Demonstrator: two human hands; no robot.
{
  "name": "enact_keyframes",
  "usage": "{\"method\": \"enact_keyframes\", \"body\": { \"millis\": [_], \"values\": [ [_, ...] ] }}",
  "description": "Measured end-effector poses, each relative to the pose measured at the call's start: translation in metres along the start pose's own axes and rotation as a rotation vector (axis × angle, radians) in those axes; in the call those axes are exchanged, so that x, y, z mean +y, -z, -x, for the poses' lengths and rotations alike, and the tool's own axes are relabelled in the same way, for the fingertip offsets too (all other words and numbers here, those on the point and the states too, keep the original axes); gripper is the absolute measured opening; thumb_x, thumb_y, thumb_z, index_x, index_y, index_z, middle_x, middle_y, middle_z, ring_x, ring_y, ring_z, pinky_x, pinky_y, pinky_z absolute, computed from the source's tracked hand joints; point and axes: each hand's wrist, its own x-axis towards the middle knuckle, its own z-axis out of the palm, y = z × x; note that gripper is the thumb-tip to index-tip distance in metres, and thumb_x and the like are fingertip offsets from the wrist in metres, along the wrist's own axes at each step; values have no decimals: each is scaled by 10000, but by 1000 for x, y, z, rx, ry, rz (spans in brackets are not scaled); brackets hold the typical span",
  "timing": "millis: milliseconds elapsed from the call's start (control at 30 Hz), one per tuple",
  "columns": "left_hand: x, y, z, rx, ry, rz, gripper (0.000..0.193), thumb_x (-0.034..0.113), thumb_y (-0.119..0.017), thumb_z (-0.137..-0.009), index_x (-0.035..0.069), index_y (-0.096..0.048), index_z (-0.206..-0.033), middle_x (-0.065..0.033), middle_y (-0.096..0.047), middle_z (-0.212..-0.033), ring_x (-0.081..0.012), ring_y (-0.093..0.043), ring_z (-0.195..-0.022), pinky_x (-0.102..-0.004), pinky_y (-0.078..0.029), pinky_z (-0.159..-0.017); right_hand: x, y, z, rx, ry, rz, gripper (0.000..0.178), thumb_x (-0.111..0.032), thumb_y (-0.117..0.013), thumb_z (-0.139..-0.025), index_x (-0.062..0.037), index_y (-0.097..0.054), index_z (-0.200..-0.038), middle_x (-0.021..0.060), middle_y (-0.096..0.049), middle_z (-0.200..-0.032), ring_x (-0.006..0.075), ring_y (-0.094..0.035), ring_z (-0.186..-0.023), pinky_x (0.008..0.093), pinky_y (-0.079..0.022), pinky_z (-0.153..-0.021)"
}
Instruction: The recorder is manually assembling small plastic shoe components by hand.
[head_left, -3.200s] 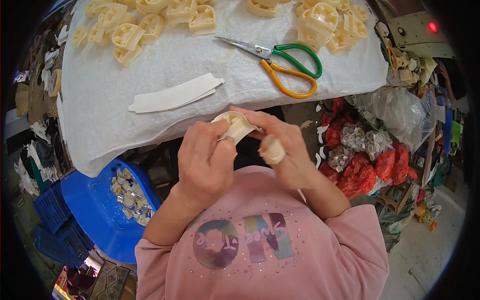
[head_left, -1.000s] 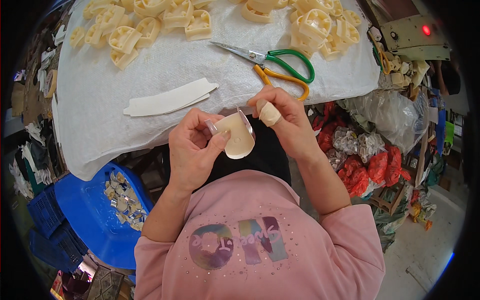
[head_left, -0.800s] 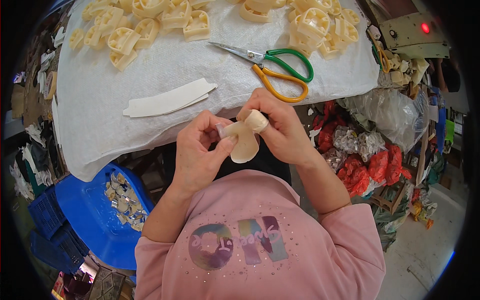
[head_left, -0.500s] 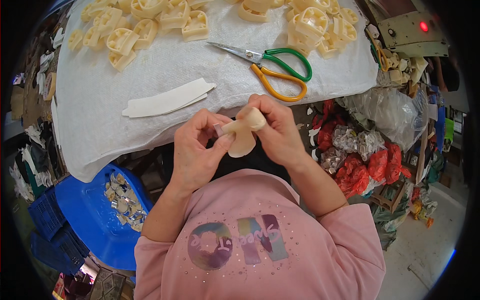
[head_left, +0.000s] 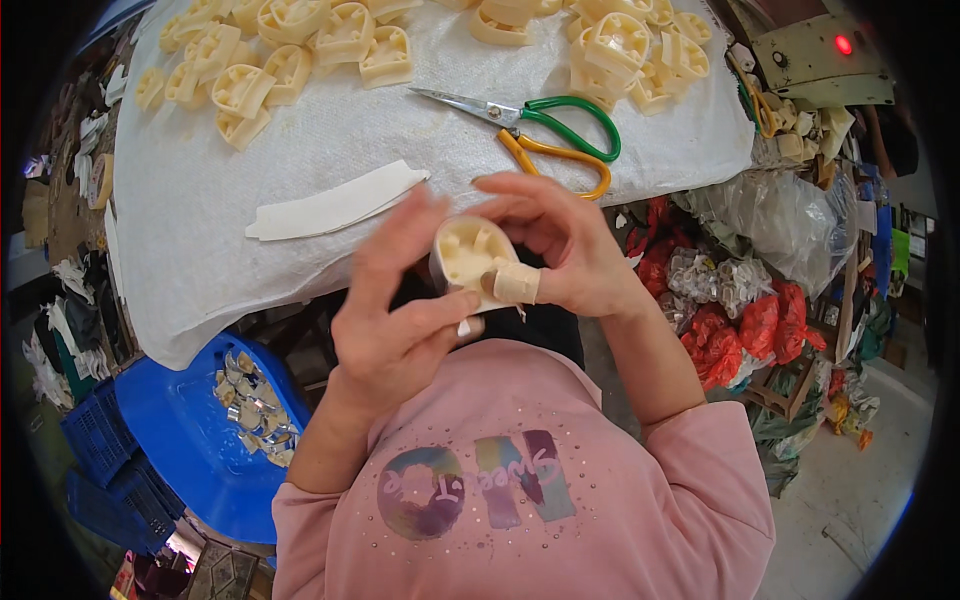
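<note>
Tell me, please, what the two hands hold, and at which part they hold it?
Both hold one cream plastic part. The left hand grips its lower rim, and the right hand, thumb taped, pinches its right edge.

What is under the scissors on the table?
The scissors lie on a white woven cloth that covers the tabletop. The table surface beneath is hidden by the cloth.

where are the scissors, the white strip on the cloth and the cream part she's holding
scissors (head_left: pixel 545 135), head view, on the green handle loop
white strip (head_left: pixel 335 203), head view, on its middle
cream part (head_left: pixel 466 254), head view, on its hollow inner face between both hands
</note>
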Motion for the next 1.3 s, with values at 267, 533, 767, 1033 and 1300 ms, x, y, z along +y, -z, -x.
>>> {"method": "enact_keyframes", "body": {
  "millis": [267, 533, 767, 1033, 1300],
  "values": [
    [0, -22, 11, 44, 846, 1256, 739, 464, -456, -899, 46, -157, -1430, -201, -435, -1293, -293, -548, -1075, -377, -484, -849, 10, -11, -2, 30, 452, 656, 842, -113, -827, -624, -28, -385, -1335, 170, -614, -1117, 240, -599, -1034, 348, -464, -892],
    [10, -32, 14, 259, 905, 1104, 526, 356, -453, -890, 75, -313, -1312, -145, -505, -1128, -208, -559, -895, -342, -505, -736, 31, -25, -5, 134, 415, 449, 733, -123, -789, -624, -64, -466, -1279, 87, -620, -1084, 228, -604, -946, 328, -498, -808],
    [8, -21, 5, 276, 1031, 1365, 472, 316, -493, -893, 72, -359, -1273, -126, -540, -1025, -185, -573, -811, -309, -510, -667, 37, -21, -7, 43, 511, 380, 776, -115, -798, -606, -86, -449, -1299, 87, -616, -1115, 249, -586, -990, 337, -480, -844],
    [10, -27, 14, 282, 922, 1216, 485, 290, -530, -920, 68, -336, -1305, -111, -581, -943, -162, -601, -766, -287, -516, -635, 38, -22, -6, 131, 487, 642, 524, -193, -689, -760, -63, -497, -1230, 81, -600, -956, 228, -544, -786, 326, -479, -769],
    [15, -36, 4, 303, 914, 1076, 723, 607, -320, -910, 42, -264, -1358, -116, -482, -1144, -184, -549, -988, -280, -489, -782, 23, -28, -22, 20, -198, -368, 305, -291, -494, -920, -7, -570, -1000, 103, -600, -855, 115, -569, -547, 220, -497, -361]
  ]
}}
